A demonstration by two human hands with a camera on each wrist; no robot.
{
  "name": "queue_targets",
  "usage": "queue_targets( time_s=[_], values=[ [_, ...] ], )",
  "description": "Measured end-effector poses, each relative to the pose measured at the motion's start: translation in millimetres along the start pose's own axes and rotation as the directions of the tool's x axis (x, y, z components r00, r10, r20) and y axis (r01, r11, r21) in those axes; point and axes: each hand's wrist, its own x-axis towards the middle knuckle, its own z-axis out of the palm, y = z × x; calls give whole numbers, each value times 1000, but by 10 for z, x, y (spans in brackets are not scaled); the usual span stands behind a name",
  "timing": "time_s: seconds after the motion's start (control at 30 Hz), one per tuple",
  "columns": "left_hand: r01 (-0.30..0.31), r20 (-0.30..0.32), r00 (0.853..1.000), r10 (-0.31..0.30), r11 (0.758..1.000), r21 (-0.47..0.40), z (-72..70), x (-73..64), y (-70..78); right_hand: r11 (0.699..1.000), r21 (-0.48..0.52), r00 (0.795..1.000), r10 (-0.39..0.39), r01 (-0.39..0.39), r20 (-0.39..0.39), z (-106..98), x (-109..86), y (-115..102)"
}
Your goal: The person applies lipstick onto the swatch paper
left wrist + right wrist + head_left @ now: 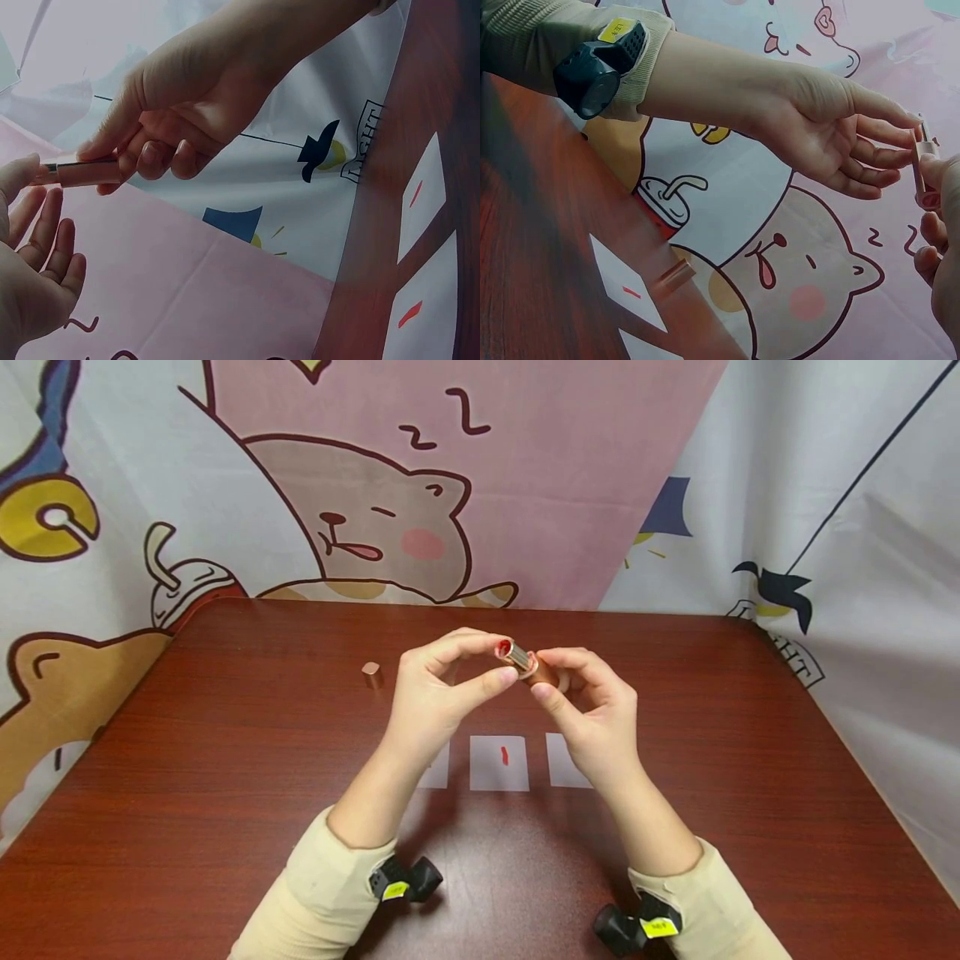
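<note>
Both hands hold a lipstick (542, 673) above the table, tilted with its red end toward the left hand. Thumb and index finger of the left hand (435, 693) pinch its silvery metal tube, close to the red tip. The right hand (600, 718) grips the copper-coloured base between thumb and fingers. In the left wrist view, the lipstick (82, 174) spans the gap between the two hands, and the left hand's other fingers are spread loosely. The lipstick's cap (372, 674), also copper-coloured, stands on the table behind and left of the left hand.
White paper pieces lie in a row on the brown table (262, 760): a left (437, 770), a middle (483, 772) and a right one (564, 764), partly covered by the hands. Red strokes mark them. A printed cartoon curtain (570, 485) hangs behind the table's far edge.
</note>
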Motion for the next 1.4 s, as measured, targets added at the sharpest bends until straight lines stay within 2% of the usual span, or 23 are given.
queue_targets(
  time_s=[0.2, 0.37, 0.57, 0.77, 0.97, 1.17, 1.4],
  values=[
    [-4, -3, 1000, 3, 999, -46, -44, 19, 4, 1000, 7, 1000, 11, -10, -14, -12, 5, 0],
    [17, -23, 1000, -19, 997, -77, -92, 33, 24, 1000, 12, 1000, 19, -19, -16, -19, 8, -5],
    [21, -71, 997, -28, 996, -85, -181, 69, 35, 999, 27, 999, 26, -26, -21, -21, 4, -26],
    [14, -138, 990, -32, 991, -133, -286, 104, 32, 999, 25, 999, 25, -24, -22, -28, 2, -29],
    [31, -198, 978, -59, 989, -144, -403, 144, 30, 999, 44, 999, 26, -25, -22, -28, 5, -32],
    [71, -247, 965, -92, 993, -94, -553, 172, -12, 999, 22, 999, 24, -24, -21, -30, 5, -40],
    [188, -293, 935, -198, 980, -62, -733, 184, -60, 1000, 13, 1000, 21, -21, -19, -38, 3, -33]
  ],
)
